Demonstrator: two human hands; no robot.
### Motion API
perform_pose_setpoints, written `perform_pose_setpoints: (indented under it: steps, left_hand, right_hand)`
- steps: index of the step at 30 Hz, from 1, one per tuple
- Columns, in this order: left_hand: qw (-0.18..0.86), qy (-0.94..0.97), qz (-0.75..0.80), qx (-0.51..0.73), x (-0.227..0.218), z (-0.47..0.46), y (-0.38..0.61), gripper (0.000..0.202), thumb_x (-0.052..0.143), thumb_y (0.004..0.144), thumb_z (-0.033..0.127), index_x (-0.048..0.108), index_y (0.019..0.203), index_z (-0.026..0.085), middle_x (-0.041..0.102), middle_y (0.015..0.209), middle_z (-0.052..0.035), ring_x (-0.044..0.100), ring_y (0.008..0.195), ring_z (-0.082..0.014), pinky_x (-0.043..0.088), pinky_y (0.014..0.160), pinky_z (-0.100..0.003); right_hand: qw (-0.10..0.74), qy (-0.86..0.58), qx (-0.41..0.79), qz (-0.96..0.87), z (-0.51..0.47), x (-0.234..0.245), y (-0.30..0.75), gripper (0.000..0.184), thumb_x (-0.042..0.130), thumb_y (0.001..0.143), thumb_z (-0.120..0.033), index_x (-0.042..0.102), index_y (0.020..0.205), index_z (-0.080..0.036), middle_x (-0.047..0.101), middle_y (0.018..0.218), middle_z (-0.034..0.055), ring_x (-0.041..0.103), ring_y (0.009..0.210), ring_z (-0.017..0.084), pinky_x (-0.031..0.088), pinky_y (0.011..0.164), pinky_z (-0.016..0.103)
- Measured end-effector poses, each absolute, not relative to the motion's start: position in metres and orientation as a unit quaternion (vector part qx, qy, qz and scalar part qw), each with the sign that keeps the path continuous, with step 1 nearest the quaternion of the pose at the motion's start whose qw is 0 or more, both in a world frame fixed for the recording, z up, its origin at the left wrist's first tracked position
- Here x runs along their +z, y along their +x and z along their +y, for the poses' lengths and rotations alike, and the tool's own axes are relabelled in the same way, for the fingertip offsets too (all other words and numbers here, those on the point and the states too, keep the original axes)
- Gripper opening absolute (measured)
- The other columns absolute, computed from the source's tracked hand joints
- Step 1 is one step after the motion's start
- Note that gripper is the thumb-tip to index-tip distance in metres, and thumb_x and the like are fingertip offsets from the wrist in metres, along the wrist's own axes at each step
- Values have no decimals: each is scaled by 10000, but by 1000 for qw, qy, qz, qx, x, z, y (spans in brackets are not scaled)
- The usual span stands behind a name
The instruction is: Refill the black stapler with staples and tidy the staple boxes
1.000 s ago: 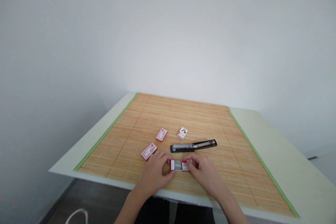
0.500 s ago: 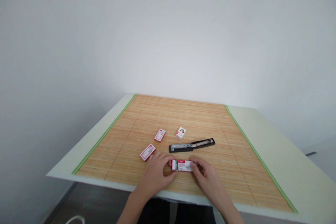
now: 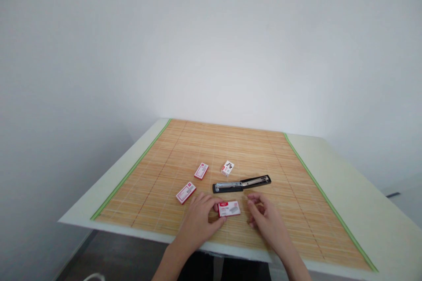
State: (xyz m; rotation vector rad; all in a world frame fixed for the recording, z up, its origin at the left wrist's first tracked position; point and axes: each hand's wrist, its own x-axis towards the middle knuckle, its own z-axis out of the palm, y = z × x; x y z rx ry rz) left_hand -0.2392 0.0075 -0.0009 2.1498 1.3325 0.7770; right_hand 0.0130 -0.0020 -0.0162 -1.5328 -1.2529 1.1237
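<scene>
A small red-and-white staple box [image 3: 229, 208] lies on the bamboo mat [image 3: 296, 193] near the front edge. My left hand [image 3: 199, 219] pinches its left end between thumb and fingers. My right hand [image 3: 265, 219] rests just to the right of the box, apart from it, fingers loosely curled and holding nothing. Behind the box lies a black stapler [image 3: 242, 183], swung open flat with its metal staple channel showing.
Two more red-and-white staple boxes [image 3: 186, 192] [image 3: 201, 170] lie at the left of the stapler, and a small white box [image 3: 227, 168] sits behind it. The mat covers a pale table [image 3: 362, 210] set against white walls.
The staple box was slid open a second ago and is now closed. My right hand has let go of it and drawn back to the right. My left hand still holds it.
</scene>
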Motion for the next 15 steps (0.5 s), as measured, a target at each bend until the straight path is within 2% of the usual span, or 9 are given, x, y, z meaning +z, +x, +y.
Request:
perform_pose_setpoints:
  steps: [4,8,13,15]
  left_hand:
    - [240,765,513,308,0,6,-237,381,789,852,381,648,1189,273,658,1094,-38,608,1048,-258,485,930,-400]
    - [191,744,554,320,1,3,-235,331,559,1019,417,606,1310,265,611,1216,-77,574,1169,-273,465,1017,-443]
    - [150,756,573,279,0,2,-232,389,478,1055,423,570,1408,288,599,1254,-83,543,1199,-289,442,1045,-475]
    - [144,759,575,270,-1,3,-232,396,489,1048,417,566,1416,292,599,1259,-83,539,1188,-292,434,1050,-485]
  right_hand:
    - [498,-625,449,-400,9,-17,47,608,771,814,-607,528,1242,-250,600,857,-17,615,581,159,531,484,286]
    - [527,-587,502,-355,24,-5,63,721,840,773,-516,521,1374,-278,618,845,-20,586,615,139,465,495,230]
    - [511,-532,549,-394,40,12,66,547,826,772,-557,696,1166,-200,586,756,-3,428,540,102,284,425,218]
    - [498,-527,536,-433,45,19,66,545,816,783,-579,709,1154,-195,563,724,-15,410,543,102,293,448,225]
